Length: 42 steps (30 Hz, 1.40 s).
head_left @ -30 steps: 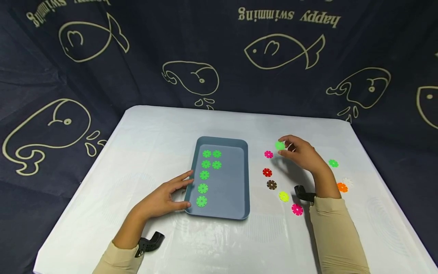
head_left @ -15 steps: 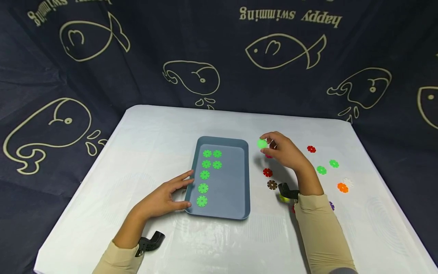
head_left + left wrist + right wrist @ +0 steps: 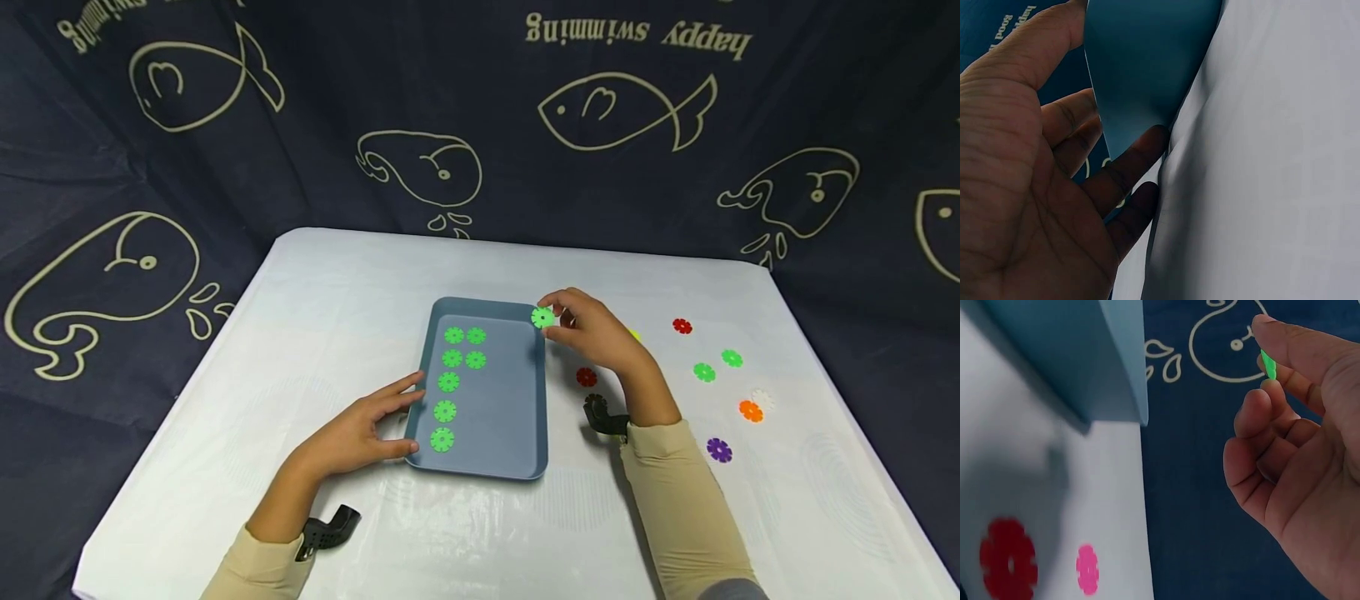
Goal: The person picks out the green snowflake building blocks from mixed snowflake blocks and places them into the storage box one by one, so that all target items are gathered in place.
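Note:
My right hand pinches a green notched plastic disc between thumb and fingertips, over the far right corner of the blue-grey tray. The right wrist view shows this green disc edge-on, with the other fingers curled. My left hand touches the tray's left rim with its fingers spread and fairly straight; the thumb lies by the near left corner. Inside the tray, several green discs form a column along the left, with a shorter second column beside the far end.
Right of the tray lie loose discs: red, another red, two green, orange, white and purple. My right forearm covers others. A pink disc shows in the right wrist view. A dark curtain hangs behind the table.
My right hand has moved left with the green disc, from above the loose discs to the tray's far right corner. The left hand and the tray have stayed in place.

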{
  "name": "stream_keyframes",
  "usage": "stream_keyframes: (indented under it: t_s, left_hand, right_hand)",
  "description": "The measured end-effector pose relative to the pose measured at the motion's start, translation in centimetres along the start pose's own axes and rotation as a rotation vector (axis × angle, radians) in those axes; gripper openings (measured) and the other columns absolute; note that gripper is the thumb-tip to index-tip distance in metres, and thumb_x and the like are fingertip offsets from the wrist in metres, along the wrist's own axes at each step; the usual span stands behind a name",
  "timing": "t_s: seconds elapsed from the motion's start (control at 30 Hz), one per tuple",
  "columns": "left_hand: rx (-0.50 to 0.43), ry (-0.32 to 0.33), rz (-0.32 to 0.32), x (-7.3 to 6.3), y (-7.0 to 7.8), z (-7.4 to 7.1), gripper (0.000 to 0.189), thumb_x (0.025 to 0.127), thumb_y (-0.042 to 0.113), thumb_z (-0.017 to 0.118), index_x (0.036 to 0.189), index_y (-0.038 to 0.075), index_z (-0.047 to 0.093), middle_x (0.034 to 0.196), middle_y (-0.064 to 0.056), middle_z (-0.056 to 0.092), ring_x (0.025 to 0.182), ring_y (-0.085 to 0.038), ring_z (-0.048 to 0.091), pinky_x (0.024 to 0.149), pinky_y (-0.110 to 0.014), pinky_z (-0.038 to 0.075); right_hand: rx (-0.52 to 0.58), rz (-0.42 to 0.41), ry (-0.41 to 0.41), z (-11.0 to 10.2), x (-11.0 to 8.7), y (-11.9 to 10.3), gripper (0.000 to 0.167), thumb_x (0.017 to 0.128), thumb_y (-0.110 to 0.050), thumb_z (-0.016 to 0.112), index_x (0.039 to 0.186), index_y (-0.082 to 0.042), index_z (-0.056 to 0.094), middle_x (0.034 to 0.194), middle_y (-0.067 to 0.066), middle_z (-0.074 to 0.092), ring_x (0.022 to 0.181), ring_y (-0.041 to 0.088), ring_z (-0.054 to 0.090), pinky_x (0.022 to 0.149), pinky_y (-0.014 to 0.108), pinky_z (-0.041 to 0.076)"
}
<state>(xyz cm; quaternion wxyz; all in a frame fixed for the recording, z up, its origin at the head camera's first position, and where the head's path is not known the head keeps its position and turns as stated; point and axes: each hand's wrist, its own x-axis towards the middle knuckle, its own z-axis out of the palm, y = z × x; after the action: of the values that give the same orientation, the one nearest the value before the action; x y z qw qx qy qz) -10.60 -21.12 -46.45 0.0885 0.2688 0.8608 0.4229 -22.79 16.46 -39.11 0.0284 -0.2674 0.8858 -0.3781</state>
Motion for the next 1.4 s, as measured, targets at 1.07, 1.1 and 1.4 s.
stream_keyframes:
  t_s: [1.07, 1.1, 1.4]
  left_hand:
    - [-0.006, -0.004, -0.004, 0.0, 0.3, -0.2, 0.076, 0.085, 0.039, 0.080, 0.146, 0.006, 0.050, 0.161, 0.004, 0.028, 0.146, -0.022, 0.026, 0.112, -0.047, 0.032]
    - [-0.006, -0.004, -0.006, 0.1, 0.3, -0.2, 0.076, 0.084, 0.039, 0.080, 0.146, 0.006, 0.050, 0.161, 0.005, 0.028, 0.146, -0.022, 0.026, 0.112, -0.048, 0.032]
    - [-0.013, -0.014, -0.023, 0.1, 0.2, -0.3, 0.075, 0.085, 0.041, 0.079, 0.146, 0.007, 0.050, 0.161, 0.007, 0.027, 0.146, -0.018, 0.025, 0.113, -0.046, 0.031]
  right_hand:
    - [0.004, -0.045, -0.190, 6.0, 2.0, -3.8, 0.036, 0.091, -0.013, 0.075, 0.124, -0.008, 0.064, 0.100, 0.009, 0.060, 0.082, 0.020, 0.053, 0.070, 0.035, 0.047]
    - [0.000, -0.045, -0.193, 6.1, 2.0, -3.8, 0.036, 0.090, -0.014, 0.075, 0.124, -0.008, 0.064, 0.099, 0.008, 0.060, 0.082, 0.020, 0.053, 0.070, 0.035, 0.047]
    - [-0.001, -0.084, -0.198, 6.3, 1.8, -4.9, 0.035, 0.089, -0.014, 0.077, 0.121, -0.008, 0.065, 0.095, 0.008, 0.061, 0.081, 0.018, 0.053, 0.069, 0.033, 0.047]
